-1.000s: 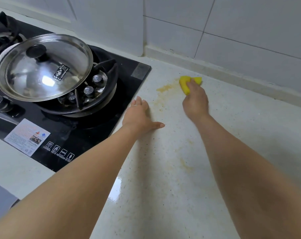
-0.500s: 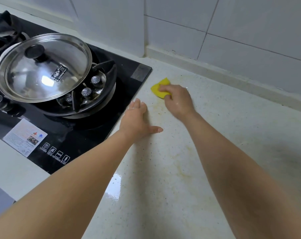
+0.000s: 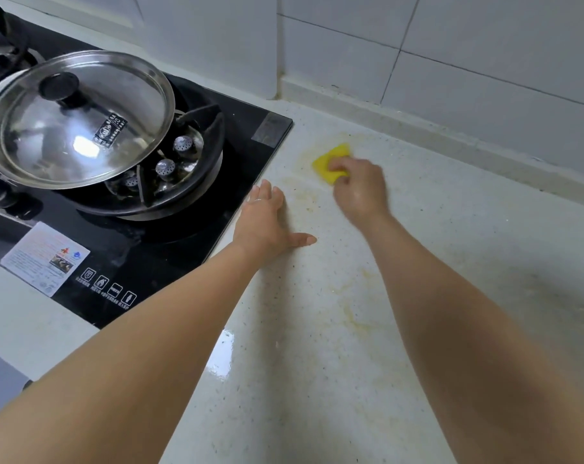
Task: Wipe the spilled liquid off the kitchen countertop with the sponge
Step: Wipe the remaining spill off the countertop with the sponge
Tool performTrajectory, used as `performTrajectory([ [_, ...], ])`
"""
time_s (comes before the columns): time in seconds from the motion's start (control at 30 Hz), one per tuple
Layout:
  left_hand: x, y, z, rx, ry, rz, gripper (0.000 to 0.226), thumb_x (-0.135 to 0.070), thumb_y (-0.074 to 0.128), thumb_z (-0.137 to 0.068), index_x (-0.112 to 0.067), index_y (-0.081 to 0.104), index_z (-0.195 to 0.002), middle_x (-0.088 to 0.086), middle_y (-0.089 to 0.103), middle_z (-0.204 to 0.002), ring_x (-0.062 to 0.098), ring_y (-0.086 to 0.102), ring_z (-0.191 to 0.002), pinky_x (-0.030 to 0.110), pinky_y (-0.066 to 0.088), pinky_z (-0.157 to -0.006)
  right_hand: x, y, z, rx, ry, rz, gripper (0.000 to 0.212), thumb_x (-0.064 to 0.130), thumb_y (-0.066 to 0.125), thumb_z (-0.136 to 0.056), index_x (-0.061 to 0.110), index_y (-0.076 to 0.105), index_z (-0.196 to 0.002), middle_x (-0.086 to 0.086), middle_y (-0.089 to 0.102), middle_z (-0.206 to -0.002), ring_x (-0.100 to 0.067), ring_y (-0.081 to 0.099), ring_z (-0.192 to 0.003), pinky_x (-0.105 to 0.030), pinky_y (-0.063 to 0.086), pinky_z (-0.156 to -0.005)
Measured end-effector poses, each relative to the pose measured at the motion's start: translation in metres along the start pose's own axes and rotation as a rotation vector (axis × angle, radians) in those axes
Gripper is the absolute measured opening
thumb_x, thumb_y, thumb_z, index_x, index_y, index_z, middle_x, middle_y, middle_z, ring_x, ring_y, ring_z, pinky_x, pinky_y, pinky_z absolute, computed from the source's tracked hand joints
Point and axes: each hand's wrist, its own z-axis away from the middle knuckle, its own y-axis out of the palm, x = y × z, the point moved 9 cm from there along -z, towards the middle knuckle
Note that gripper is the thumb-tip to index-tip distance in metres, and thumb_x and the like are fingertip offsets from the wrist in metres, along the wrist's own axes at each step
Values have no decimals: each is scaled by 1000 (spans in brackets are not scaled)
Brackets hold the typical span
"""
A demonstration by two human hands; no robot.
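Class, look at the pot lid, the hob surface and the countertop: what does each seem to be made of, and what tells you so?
Pot lid: polished metal, probably stainless steel, given its mirror-like reflections. Hob surface: glossy black, likely glass, with sharp flat edges. Countertop: pale speckled stone or composite, polished, judging by its glare.

**Colours on the counter**

The sponge (image 3: pixel 330 160) is bright yellow. The countertop (image 3: pixel 451 249) is pale cream, flecked with dark specks and smeared with yellowish-brown liquid (image 3: pixel 354 313). The gas hob (image 3: pixel 243 155) is glossy black with white icons; its lid (image 3: pixel 76 118) is shiny silver. Wall tiles (image 3: pixel 484 35) are white.
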Motion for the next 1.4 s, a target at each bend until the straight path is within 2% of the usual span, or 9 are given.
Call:
performTrajectory([
  [0.13,1,3,-1,13,-5,-22,105,-59,71,-69,-6,23,-146,11,13,-156,26,5,-146,38,19,-117,17,11,33,119,-201,-78,39,-1,46,-79,16,67,-108,-10,64,-117,-30,57,-109,-38,46,-94],
  [0.27,1,2,-2,7,5,-23,101,-58,71,-69,-5,28,-143,11,18,-152,27,10,-144,41,22,-115,-37,-29,3,-105,144,120,49,0,43,-80,17,55,-124,-17,58,-123,-36,54,-110,-37,44,-91],
  [0.4,2,5,-2,8,8,-31,107,-59,71,-70,-4,21,-147,11,9,-157,26,2,-146,40,18,-117,10,15,34,56,-134,-22,40,3,47,-78,18,66,-109,-9,64,-119,-31,56,-109,-37,46,-94],
  [0.57,1,3,-3,5,10,-20,104,-59,71,-70,-4,25,-145,10,13,-155,27,7,-145,41,21,-117,-41,-33,4,-121,158,76,48,-1,43,-79,18,57,-122,-18,58,-122,-36,54,-109,-36,45,-92],
  [0.73,3,5,4,78,7,-41,120,-55,74,-69,-2,3,-150,10,-8,-159,24,-8,-147,35,8,-120,13,14,41,63,-167,79,46,3,46,-80,19,58,-121,-15,59,-121,-34,53,-111,-37,44,-95],
  [0.87,9,4,7,86,1,-15,121,-54,77,-66,-3,5,-150,8,-7,-159,22,-6,-147,32,10,-119,-6,-6,10,-49,72,125,50,2,43,-82,14,47,-131,-17,52,-129,-34,48,-117,-36,39,-96],
  [1.0,8,3,5,67,6,-6,122,-56,76,-65,-3,6,-150,8,-8,-159,20,-6,-147,30,10,-118,24,25,19,57,-156,138,50,4,45,-84,10,45,-134,-12,46,-139,-30,42,-125,-34,31,-105],
  [1.17,8,3,2,77,19,-34,122,-56,75,-66,-6,4,-151,6,-9,-159,22,-5,-147,32,12,-118,-11,-6,-36,-19,101,203,57,0,41,-84,10,36,-139,-15,41,-142,-33,40,-127,-36,33,-102],
  [1.4,6,2,1,106,18,-35,124,-56,76,-66,-5,1,-151,8,-11,-159,20,-8,-147,29,8,-118,58,53,5,171,-247,-22,44,0,46,-78,18,64,-115,-8,60,-125,-28,53,-115,-29,39,-99],
])
